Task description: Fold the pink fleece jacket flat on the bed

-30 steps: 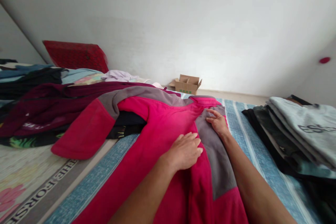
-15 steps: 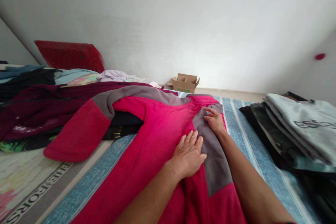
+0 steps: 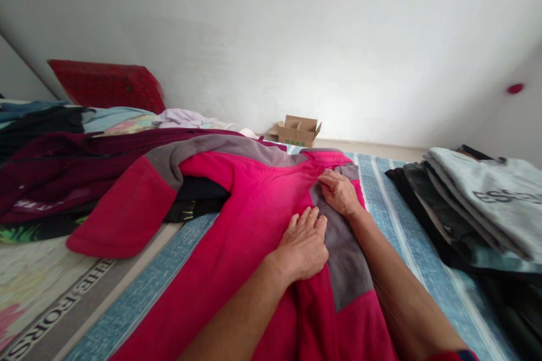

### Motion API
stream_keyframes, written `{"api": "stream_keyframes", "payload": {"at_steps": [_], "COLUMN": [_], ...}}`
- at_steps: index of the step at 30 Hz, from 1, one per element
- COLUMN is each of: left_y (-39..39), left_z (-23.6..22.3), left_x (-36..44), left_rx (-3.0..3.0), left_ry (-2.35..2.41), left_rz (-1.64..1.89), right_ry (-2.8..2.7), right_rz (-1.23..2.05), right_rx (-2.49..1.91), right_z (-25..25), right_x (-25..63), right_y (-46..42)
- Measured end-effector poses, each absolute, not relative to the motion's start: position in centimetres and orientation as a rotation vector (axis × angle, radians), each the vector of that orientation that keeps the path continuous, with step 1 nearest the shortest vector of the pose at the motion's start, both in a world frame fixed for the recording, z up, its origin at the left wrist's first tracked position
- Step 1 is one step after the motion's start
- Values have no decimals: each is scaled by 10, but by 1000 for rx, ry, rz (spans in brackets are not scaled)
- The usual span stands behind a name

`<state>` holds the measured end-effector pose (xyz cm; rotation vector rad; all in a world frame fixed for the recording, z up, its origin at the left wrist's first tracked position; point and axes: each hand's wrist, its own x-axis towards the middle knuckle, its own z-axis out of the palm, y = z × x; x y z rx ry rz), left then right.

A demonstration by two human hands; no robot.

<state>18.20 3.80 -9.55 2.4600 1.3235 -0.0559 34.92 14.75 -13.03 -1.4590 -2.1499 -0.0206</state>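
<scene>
A pink and grey fleece jacket (image 3: 245, 225) lies spread in front of me, collar at the far end. One sleeve (image 3: 122, 208) stretches out to the left over other clothes. On the right side, the other sleeve (image 3: 349, 265) is folded back and runs down along the body. My left hand (image 3: 302, 242) rests palm down on the jacket, its fingers stretched out beside the grey part of the folded sleeve. Just below the collar, my right hand (image 3: 339, 189) has its fingers bent and closed on the fabric at the top of that sleeve; its fingertips are partly hidden.
Folded clothes (image 3: 478, 208) are stacked on the right, a light grey top uppermost. Maroon garments (image 3: 55, 163) lie on the left. Under everything is a blue striped bed cover (image 3: 389, 208). A cardboard box (image 3: 298, 131) and a red case-like object (image 3: 108, 87) are near the wall.
My right hand has shifted slightly left, and its spread fingers have closed onto the sleeve fabric. My left hand stays nearly in place. The view has tilted a little.
</scene>
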Motion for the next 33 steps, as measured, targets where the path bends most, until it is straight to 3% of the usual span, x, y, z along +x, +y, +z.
{"api": "stream_keyframes", "payload": {"at_steps": [24, 30, 33], "left_y": [42, 45, 47], "left_z": [-102, -103, -105], "left_x": [186, 184, 184], "left_rx": [2503, 2529, 2539], "left_ry": [1338, 1313, 1306], "left_rz": [-40, -20, -7], "right_ry": [-2198, -2184, -2316], "right_rz": [-71, -58, 240], "right_rx": [-1800, -1731, -1297], "right_z": [-112, -87, -69], "right_x": [345, 334, 320], "right_y": [117, 36, -37]}}
